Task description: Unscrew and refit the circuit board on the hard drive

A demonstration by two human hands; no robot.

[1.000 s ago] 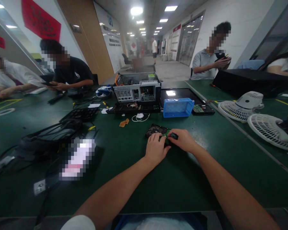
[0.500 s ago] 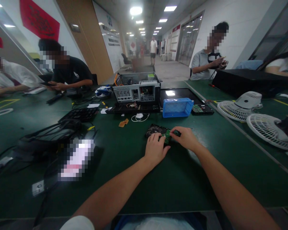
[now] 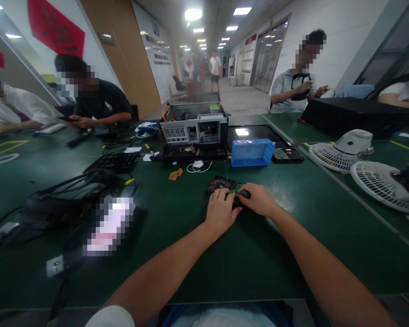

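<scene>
A long, lit room ran back behind a green bench (image 3: 241,263), with people seated along both sides and another person (image 3: 215,70) standing far off in the aisle. In the head view, an opened PC case (image 3: 177,131) stood at the middle of the bench, a blue tray (image 3: 252,154) to its right and a second drive (image 3: 288,156) just beside the tray. Nearer lay the drive (image 3: 221,183) in hand, flat on the bench, its green board (image 3: 237,188) partly covered by fingers. The left hand (image 3: 220,213) rested over its near side, thumb spread away from the fingers; whether that grip was clamped on the drive could not be told. The right hand (image 3: 259,199) had its thumb and fingertips close together at the board's right end, but the fingers hid whether the grip held anything. The drive looked stiff, compact and rather heavy for its size, its smooth casing perhaps a little slippery; the board seemed light, thin and fragile. The casing's long sides looked the safest hold for the drive, and the bare edges, clear of the parts, for the board.
</scene>
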